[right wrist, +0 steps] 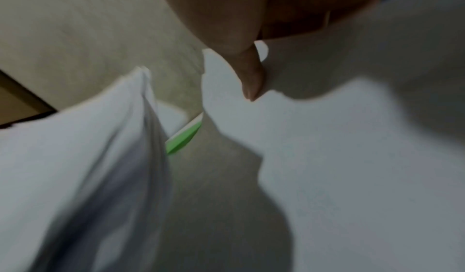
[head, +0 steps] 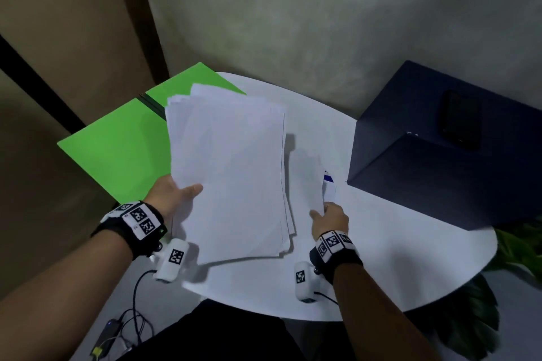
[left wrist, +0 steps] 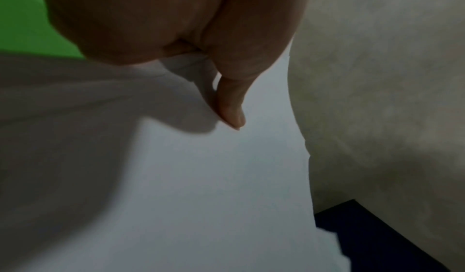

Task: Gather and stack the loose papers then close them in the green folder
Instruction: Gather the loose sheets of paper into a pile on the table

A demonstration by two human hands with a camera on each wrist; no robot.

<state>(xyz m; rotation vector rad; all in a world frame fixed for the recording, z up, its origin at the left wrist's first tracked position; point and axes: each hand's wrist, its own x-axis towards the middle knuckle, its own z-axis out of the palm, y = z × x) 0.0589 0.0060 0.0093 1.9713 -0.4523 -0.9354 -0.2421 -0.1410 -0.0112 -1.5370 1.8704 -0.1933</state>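
My left hand (head: 176,193) grips a thick stack of white papers (head: 228,173) by its left edge, thumb on top, and holds it tilted above the white table (head: 396,243). In the left wrist view the thumb (left wrist: 232,105) presses on the top sheet (left wrist: 201,187). My right hand (head: 327,217) pinches the near end of a smaller loose sheet (head: 306,182) lying just right of the stack; the right wrist view shows the thumb (right wrist: 251,77) on that sheet (right wrist: 352,157). The green folder (head: 117,152) lies open flat at the table's left, partly under the stack.
A dark blue box (head: 440,149) stands at the table's right with a black phone (head: 462,120) on top. A small white card with a blue mark (head: 330,182) lies by the box. Green plant leaves (head: 519,246) show at right; cables (head: 129,325) lie below left.
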